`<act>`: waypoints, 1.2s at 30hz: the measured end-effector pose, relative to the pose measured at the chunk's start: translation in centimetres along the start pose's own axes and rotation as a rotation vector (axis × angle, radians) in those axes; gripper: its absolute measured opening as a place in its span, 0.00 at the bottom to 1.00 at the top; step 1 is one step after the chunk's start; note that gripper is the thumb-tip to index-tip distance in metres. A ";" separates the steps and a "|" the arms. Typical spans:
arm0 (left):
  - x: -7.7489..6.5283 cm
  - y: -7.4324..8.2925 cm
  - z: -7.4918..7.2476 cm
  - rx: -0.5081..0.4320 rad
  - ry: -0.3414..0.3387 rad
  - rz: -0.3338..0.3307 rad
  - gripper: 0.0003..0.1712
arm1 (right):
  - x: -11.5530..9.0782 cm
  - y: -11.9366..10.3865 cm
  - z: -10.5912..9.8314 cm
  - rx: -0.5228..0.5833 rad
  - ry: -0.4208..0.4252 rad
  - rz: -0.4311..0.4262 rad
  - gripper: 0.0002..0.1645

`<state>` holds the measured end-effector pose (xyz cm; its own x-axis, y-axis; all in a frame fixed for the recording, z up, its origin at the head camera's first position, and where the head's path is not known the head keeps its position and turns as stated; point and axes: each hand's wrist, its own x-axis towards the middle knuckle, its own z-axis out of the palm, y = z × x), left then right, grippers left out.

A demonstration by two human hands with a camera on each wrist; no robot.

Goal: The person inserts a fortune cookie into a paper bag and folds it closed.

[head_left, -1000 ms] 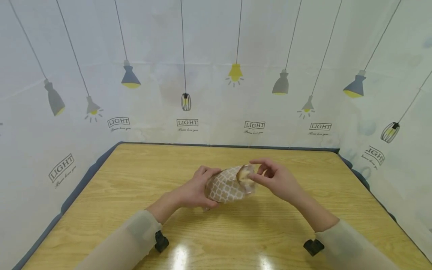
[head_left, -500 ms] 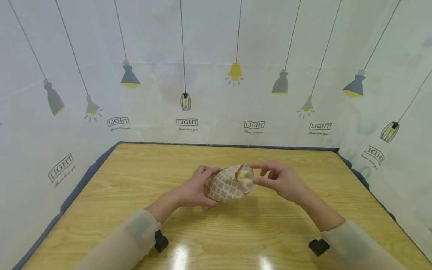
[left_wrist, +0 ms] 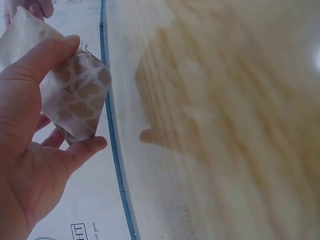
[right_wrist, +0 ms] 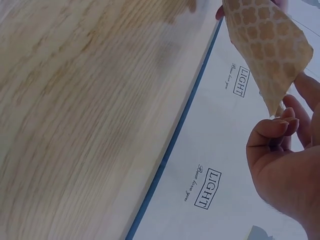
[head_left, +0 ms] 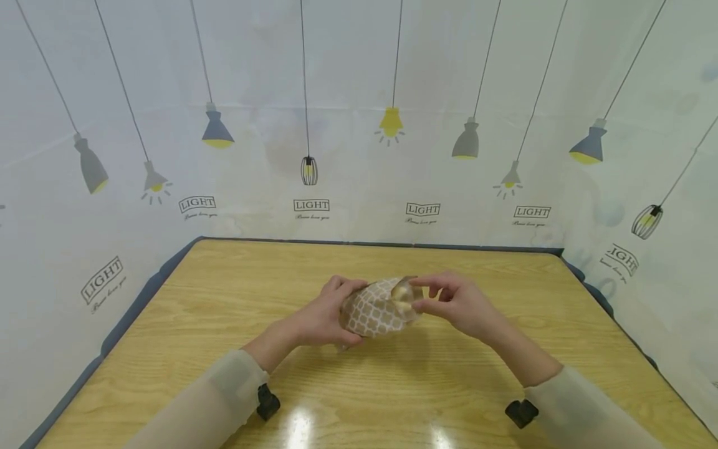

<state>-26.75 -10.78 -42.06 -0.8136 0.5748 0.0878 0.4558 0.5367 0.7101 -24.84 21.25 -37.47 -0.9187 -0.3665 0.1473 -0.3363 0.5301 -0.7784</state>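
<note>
A paper bag (head_left: pixel 374 308) with a brown and white lattice print is held up over the table, tilted, its open mouth toward the right. Something pale shows inside the mouth. My left hand (head_left: pixel 325 315) grips the bag's closed end between thumb and fingers, as the left wrist view also shows around the printed bag (left_wrist: pixel 80 95). At the mouth, my right hand (head_left: pixel 462 305) holds the rim, index finger at the upper edge and thumb at the lower. In the right wrist view, the right hand (right_wrist: pixel 290 155) has its thumb by the bag's pointed corner (right_wrist: pixel 275 65).
A wooden table (head_left: pixel 359 386) lies under both hands, with a dark blue edge strip (head_left: pixel 348 241) along the back and sides. Behind it hangs a white backdrop (head_left: pixel 359 81) printed with lamps. A small black mount (head_left: pixel 268 402) sits at the left sleeve.
My right hand drew slightly right from the bag's mouth half a second ago, then came back left to its rim. The left hand and the bag have hardly moved.
</note>
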 end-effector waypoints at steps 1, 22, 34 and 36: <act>0.0 0.0 0.0 0.003 0.000 0.001 0.64 | 0.0 0.0 0.1 0.001 -0.002 0.000 0.24; 0.0 0.2 0.4 0.031 0.012 0.038 0.62 | 0.0 -0.3 1.4 -0.007 -0.008 0.009 0.24; 0.0 0.4 0.4 0.017 0.046 -0.037 0.64 | -0.9 -0.1 1.3 0.004 0.042 0.004 0.24; 0.0 0.5 0.3 0.023 0.060 -0.047 0.64 | -0.9 -0.2 1.1 0.005 0.044 0.002 0.24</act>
<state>-26.45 -10.31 -41.95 -0.8541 0.5110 0.0968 0.4242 0.5768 0.6981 -23.69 20.64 -38.19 -0.9276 -0.3315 0.1722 -0.3334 0.5269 -0.7818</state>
